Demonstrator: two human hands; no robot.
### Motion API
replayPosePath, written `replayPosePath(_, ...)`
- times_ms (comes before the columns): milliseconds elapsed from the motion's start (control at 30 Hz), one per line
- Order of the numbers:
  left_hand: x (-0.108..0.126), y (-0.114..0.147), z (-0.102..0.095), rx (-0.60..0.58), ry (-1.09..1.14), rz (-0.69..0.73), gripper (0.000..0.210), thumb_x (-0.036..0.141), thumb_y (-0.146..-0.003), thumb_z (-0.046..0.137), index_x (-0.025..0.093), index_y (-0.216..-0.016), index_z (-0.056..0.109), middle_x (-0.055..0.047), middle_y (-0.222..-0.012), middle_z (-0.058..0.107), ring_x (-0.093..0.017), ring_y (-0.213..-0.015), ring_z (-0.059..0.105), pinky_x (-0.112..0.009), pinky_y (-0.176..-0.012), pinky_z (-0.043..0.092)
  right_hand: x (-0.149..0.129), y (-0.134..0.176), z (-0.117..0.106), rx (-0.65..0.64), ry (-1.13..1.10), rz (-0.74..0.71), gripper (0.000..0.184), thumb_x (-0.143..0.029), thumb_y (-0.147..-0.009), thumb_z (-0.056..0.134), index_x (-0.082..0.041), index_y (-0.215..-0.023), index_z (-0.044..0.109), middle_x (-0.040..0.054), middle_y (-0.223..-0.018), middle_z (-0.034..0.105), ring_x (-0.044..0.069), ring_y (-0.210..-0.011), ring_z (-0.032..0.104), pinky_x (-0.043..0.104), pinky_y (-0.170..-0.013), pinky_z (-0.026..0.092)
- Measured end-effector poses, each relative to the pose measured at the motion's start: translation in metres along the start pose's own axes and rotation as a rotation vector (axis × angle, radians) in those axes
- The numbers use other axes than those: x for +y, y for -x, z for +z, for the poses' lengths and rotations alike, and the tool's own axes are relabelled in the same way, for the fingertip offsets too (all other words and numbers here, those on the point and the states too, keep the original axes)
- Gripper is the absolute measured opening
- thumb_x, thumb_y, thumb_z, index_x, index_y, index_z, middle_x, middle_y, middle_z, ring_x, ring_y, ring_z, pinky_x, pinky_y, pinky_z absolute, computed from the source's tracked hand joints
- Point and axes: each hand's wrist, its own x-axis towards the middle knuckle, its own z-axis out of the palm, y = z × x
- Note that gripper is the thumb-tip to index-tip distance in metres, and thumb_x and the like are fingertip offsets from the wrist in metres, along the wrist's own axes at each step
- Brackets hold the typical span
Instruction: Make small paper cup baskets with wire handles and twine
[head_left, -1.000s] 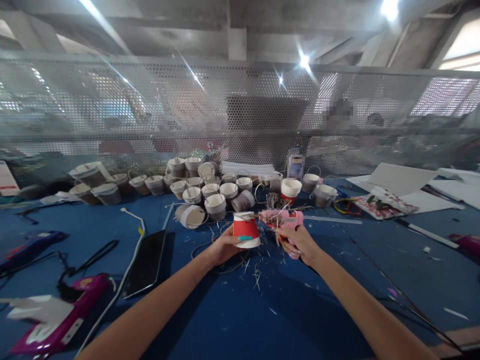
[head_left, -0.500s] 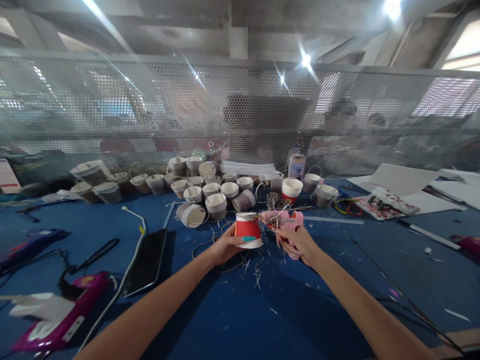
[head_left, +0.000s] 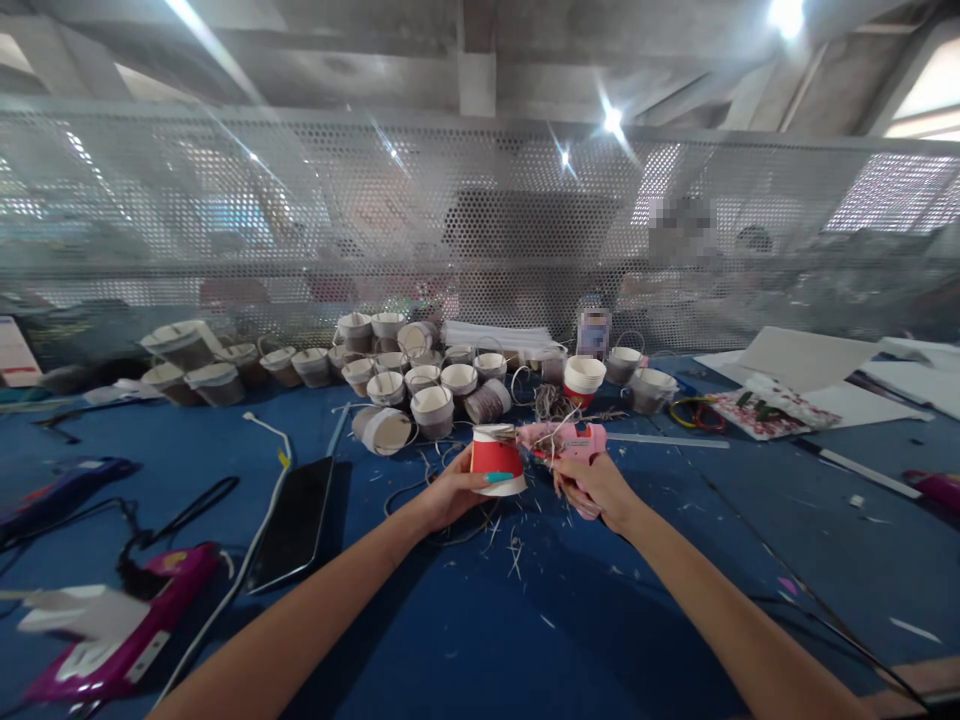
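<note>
My left hand [head_left: 451, 492] is closed around a red paper cup [head_left: 493, 458], which is held upside down with its white rim facing down. My right hand [head_left: 596, 488] grips a pink hot glue gun [head_left: 574, 440]. The gun's nozzle points left at the upper part of the cup; whether it touches is too small to tell. Strands of cord hang over the gun's front. Behind the gun, a bundle of grey cord [head_left: 556, 402] lies beside a stack of red-and-white paper cups [head_left: 585, 376].
Many cord-wrapped cups [head_left: 433, 411] with handles stand at the back. On the left lie a black phone [head_left: 294, 525] and a magenta power strip [head_left: 124, 635] with cables. White sheets [head_left: 806, 358] are at right. Thread scraps litter the blue table [head_left: 480, 640]. A perforated metal screen [head_left: 360, 220] rises behind.
Almost nothing differs. Both hands, the cup and the glue gun stay in nearly the same place.
</note>
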Motion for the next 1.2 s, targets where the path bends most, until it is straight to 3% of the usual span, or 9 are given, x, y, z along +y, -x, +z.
replayPosePath(200, 0.0008, 0.0013, -0.0002, -0.014, -0.01, -0.002, 0.049, 0.013, -0.056, 0.071, 0.016, -0.103, 0.056, -0.007, -0.094, 0.066, -0.02, -0.083, 0.061, -0.032, -0.076, 0.043, -0.0011, 0.0003, 0.0003, 0.021, 0.003, 0.006, 0.035, -0.033, -0.065, 0.056, -0.016, -0.037, 0.045, -0.0066, -0.021, 0.032, 0.003, -0.018, 0.024, 0.018, -0.025, 0.022)
replayPosePath(800, 0.0003, 0.0022, -0.0058, -0.073, 0.004, 0.01, 0.052, 0.014, -0.06, 0.068, 0.015, -0.109, 0.053, -0.008, -0.098, 0.065, -0.024, -0.09, 0.059, -0.038, -0.084, 0.039, -0.004, 0.0003, -0.0023, 0.053, -0.006, 0.013, 0.032, -0.03, -0.062, 0.054, -0.017, -0.035, 0.042, -0.0065, -0.021, 0.031, 0.003, -0.019, 0.024, 0.018, -0.027, 0.021)
replayPosePath(1200, 0.0009, 0.0025, -0.0068, -0.068, 0.056, 0.014, 0.067, 0.011, -0.058, 0.067, 0.018, -0.12, 0.044, -0.008, -0.096, 0.066, -0.023, -0.089, 0.061, -0.038, -0.084, 0.038, 0.0017, -0.0033, -0.0065, 0.059, -0.038, 0.01, 0.029, -0.029, -0.06, 0.054, -0.018, -0.037, 0.041, -0.0069, -0.021, 0.032, 0.003, -0.018, 0.023, 0.018, -0.025, 0.019)
